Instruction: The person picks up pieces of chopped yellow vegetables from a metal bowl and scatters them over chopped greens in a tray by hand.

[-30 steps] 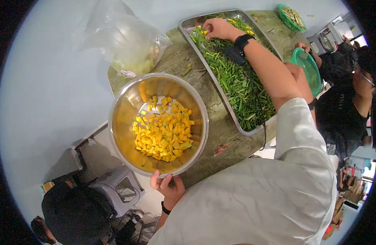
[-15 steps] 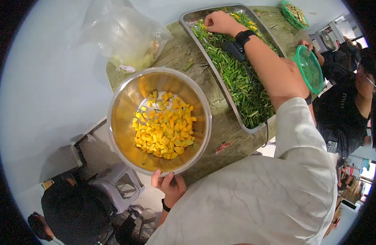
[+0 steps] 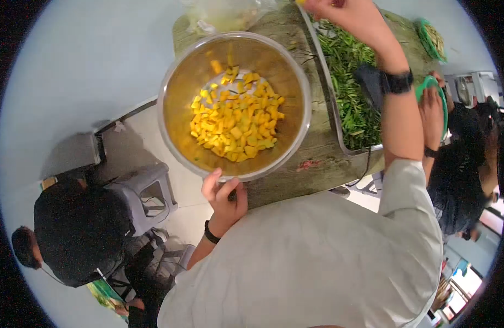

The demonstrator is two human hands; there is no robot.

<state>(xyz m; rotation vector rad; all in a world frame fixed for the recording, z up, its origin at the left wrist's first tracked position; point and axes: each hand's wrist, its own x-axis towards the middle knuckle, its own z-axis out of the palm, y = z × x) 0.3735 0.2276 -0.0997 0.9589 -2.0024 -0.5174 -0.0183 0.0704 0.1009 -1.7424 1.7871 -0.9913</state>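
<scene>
A metal bowl (image 3: 172,147) holds a heap of diced yellow pieces, apparently pumpkin (image 3: 235,123). My left hand (image 3: 224,197) is closed on the near rim of this bowl, a black band round its wrist. My right hand (image 3: 345,13), partly cut off by the top edge, is above the far end of a metal tray (image 3: 336,123) filled with chopped green stalks (image 3: 345,68). A small yellow piece (image 3: 301,2) shows at its pinched fingertips. A dark strap-like object (image 3: 369,85) hangs by my right wrist, over the greens.
The bowl and tray stand on a worn greenish table (image 3: 284,191). A clear plastic bag (image 3: 224,13) is behind the bowl. To the right, other people's hands (image 3: 431,112) are at a green basket (image 3: 443,98). A person in black (image 3: 79,235) is near a grey stool (image 3: 145,197) at left.
My right hand has lifted from the yellow bits in the tray, with a yellow piece in its fingers. My left hand stays on the rim. The camera view has shifted.
</scene>
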